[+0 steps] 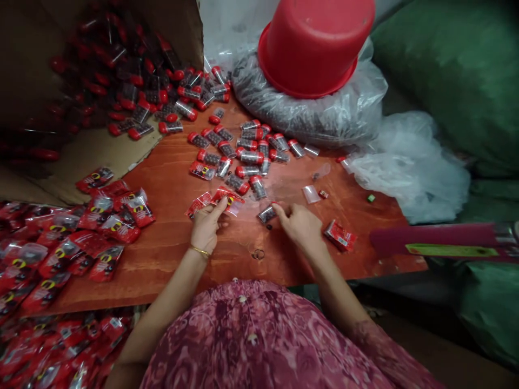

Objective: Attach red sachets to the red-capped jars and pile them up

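My left hand [206,228] is closed on a small red printed packet [230,199] with a clear part, pinched between thumb and fingers. Under and beside it lies another red packet [198,204] on the table. My right hand [302,226] is closed around the red-capped end of a small clear tube [266,214] filled with dark beads. The tube is tilted, its clear end pointing left toward the packet. Just beyond both hands, several similar bead tubes [257,187] lie loosely on the reddish wooden table [227,270].
Filled red packets [101,210] pile up at the left. A cardboard box [178,27] spills more tubes at the back left. Behind, a red tub [320,43] rests upside down on a clear bag [336,119] of dark contents. A red packet stack [339,235] lies right of my hand.
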A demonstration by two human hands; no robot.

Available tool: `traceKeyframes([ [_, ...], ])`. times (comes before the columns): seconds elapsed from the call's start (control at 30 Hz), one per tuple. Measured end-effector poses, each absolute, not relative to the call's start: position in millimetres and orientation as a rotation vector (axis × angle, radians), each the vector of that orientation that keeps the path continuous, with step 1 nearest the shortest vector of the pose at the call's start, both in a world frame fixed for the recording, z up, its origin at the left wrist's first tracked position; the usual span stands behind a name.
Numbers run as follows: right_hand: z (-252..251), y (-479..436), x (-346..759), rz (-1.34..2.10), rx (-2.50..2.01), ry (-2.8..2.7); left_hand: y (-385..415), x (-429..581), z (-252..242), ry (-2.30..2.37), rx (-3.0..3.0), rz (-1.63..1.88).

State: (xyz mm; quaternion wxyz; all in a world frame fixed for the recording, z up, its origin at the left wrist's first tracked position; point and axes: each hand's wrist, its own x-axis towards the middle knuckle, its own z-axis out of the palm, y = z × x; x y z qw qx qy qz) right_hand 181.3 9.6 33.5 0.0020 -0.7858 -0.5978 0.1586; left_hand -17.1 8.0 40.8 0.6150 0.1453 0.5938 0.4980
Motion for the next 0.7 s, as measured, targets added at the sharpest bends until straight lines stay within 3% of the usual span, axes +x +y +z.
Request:
traceKeyframes([
  [0.17,24,7,158,0.464,-2.32,-1.987,6,-15,39,1.278,0.208,1.074],
  [0.5,0,-8,165,-0.018,-1.976,-2.244,2,-6,34,1.249,0.162,1.059],
  [0.7,-2,1,173,0.136,-1.955,-2.117,1,-5,35,1.269,0.188,1.054],
])
